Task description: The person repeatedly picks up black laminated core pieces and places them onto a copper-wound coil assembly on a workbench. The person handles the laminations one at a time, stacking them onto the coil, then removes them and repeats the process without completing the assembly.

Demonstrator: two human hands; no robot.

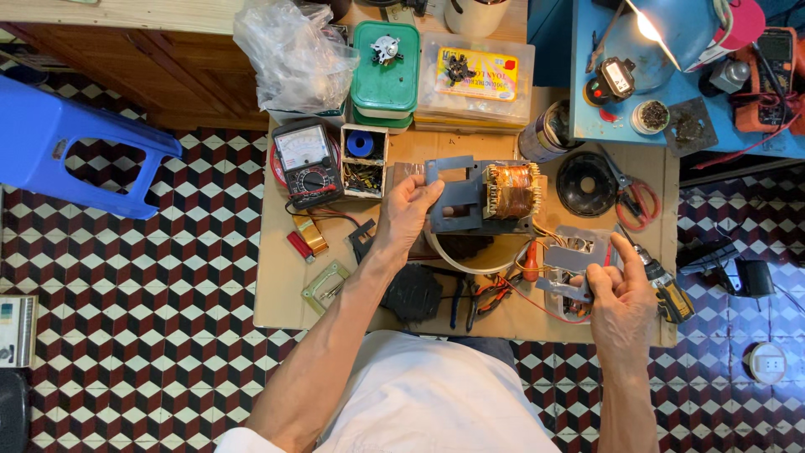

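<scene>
While our left hand (408, 207) grips the grey frame (455, 195) of the copper-wound transformer (510, 190) mid-table, our right hand (619, 294) pinches 1 grey plate (579, 252) near the table's (281, 281) right edge; its lower portion is hidden behind the fingers.

Around the transformer (490, 195) little free room is left on the wooden table (281, 285). Behind it, passage is blocked by a green container (385, 80) and a clear plastic box (475, 84). To its left, the way is barred by an analog meter (309, 164) and a small parts box (363, 161). To its right a black ring (586, 184) and red-handled pliers (637, 201) are met. In front, tangled wires and tools (490, 294) are crowded. Bare tabletop is found only at the front left corner.
</scene>
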